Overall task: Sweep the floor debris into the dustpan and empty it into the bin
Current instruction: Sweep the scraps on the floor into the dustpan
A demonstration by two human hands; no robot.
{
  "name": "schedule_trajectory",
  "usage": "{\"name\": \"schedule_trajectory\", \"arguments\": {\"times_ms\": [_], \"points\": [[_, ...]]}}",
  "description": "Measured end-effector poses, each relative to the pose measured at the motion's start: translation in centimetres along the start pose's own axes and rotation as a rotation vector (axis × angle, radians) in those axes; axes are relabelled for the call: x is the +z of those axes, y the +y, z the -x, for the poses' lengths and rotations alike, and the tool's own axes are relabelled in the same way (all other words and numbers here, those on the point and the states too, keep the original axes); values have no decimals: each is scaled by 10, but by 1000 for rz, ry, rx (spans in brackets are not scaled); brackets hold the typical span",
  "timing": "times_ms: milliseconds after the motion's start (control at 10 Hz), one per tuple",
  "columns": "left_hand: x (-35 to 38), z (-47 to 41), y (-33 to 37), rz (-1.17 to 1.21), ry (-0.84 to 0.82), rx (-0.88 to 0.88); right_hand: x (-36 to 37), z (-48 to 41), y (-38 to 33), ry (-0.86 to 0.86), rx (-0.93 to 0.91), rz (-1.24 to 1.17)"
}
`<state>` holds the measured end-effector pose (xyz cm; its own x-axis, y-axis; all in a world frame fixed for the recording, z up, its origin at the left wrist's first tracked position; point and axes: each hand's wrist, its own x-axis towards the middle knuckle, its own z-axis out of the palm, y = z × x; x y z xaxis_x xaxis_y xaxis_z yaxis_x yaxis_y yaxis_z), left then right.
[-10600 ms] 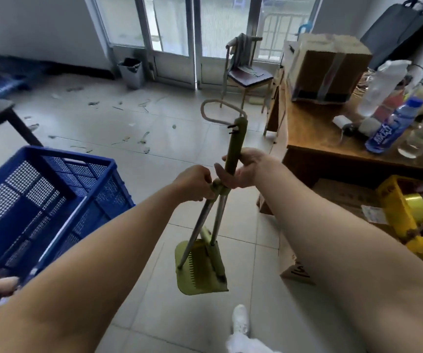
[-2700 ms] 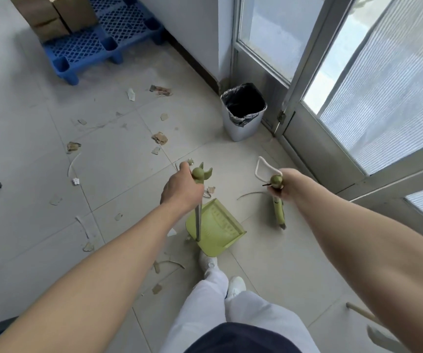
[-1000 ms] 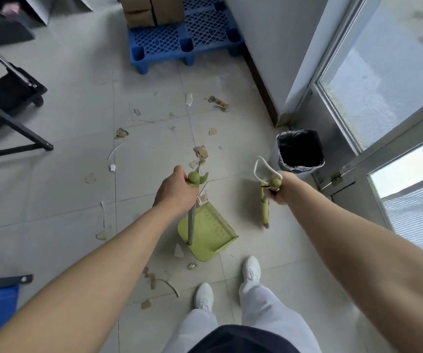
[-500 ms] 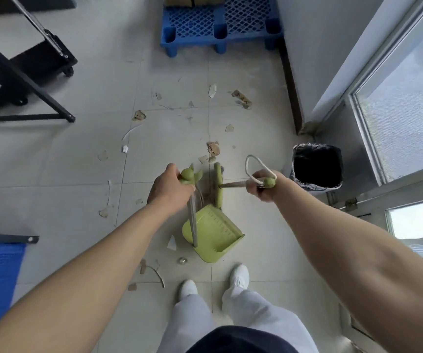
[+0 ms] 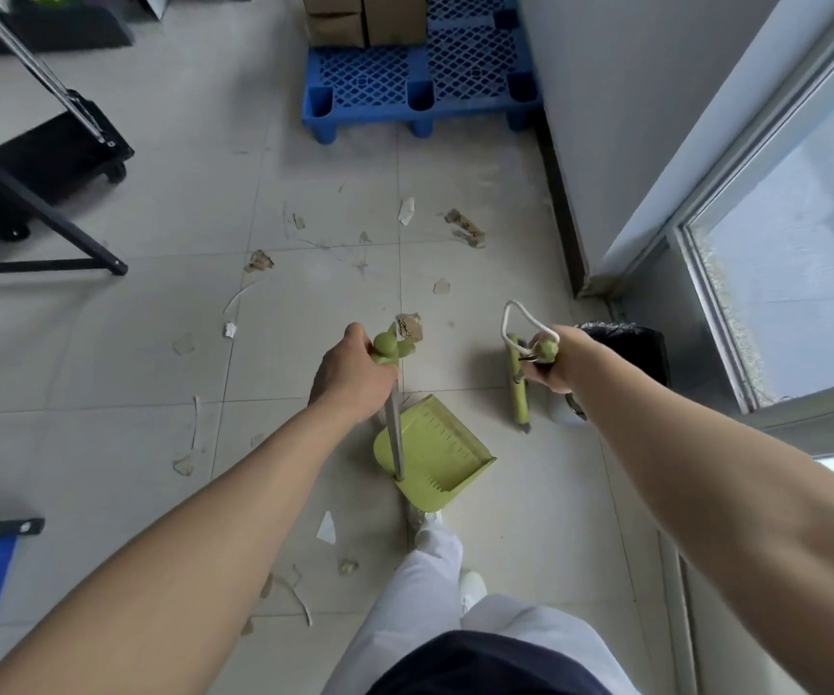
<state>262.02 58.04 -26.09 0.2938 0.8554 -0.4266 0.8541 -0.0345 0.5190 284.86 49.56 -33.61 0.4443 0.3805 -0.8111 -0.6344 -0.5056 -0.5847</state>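
Dustpan (image 5: pixel 435 459) sits empty on the floor right below my left hand (image 5: pixel 352 376), fingers wrapped tight on its pole. Right hand (image 5: pixel 552 366) fingers clamp the broom (image 5: pixel 517 388) top. Scraps (image 5: pixel 462 225) lie beyond both; bin (image 5: pixel 650 356) waits past the right fingers. Barely started, I'd say.

Paper and cardboard scraps (image 5: pixel 464 225) litter a pale tiled floor (image 5: pixel 164 303), where a green dustpan (image 5: pixel 437 461), a blue pallet (image 5: pixel 420 87) and a black-lined bin (image 5: pixel 628 351) stand.
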Motion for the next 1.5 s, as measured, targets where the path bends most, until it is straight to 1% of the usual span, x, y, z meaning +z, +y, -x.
{"name": "schedule_trajectory", "arguments": {"times_ms": [100, 200, 300, 400, 500, 600, 700, 800, 900, 1000, 1100, 1200, 1300, 1400, 1500], "points": [[-7, -23, 6, 6, 0, -14, 16, -14, -12, -5, 22, 40], [-16, -44, 9, 13, -8, -31, 46, -27, -18, -60, 61, 94], [-28, -61, 10, 20, -18, -52, 87, -37, -32, -118, 96, 72], [-36, -75, 12, 40, -24, -60, 94, -47, -42, -133, 154, 69], [-45, -88, 19, 64, -8, -70, 98, -50, -68, -82, 191, -63], [-50, -97, 28, 40, 12, -68, 100, -51, -91, -70, 149, -50], [-51, -106, 33, 23, 35, -85, 101, -58, -113, -80, 71, 89], [-50, -113, 35, 20, 51, -110, 100, -79, -127, -47, 142, 216], [-48, -117, 37, 18, 70, -147, 110, -92, -133, -58, 179, 288], [-45, -123, 43, 20, 81, -188, 129, -99, -127, -175, 220, 356], [-42, -130, 51, 21, 100, -239, 145, -103, -130, -266, 257, 330], [-39, -139, 64, 43, 117, -274, 144, -115, -148, -274, 273, 231], [-40, -149, 80, 68, 140, -297, 133, -124, -171, -272, 276, 191], [-37, -162, 97, 77, 141, -290, 125, -128, -198, -270, 247, 218], [-30, -174, 115, 107, 137, -265, 106, -136, -224, -202, 189, 250]]}}
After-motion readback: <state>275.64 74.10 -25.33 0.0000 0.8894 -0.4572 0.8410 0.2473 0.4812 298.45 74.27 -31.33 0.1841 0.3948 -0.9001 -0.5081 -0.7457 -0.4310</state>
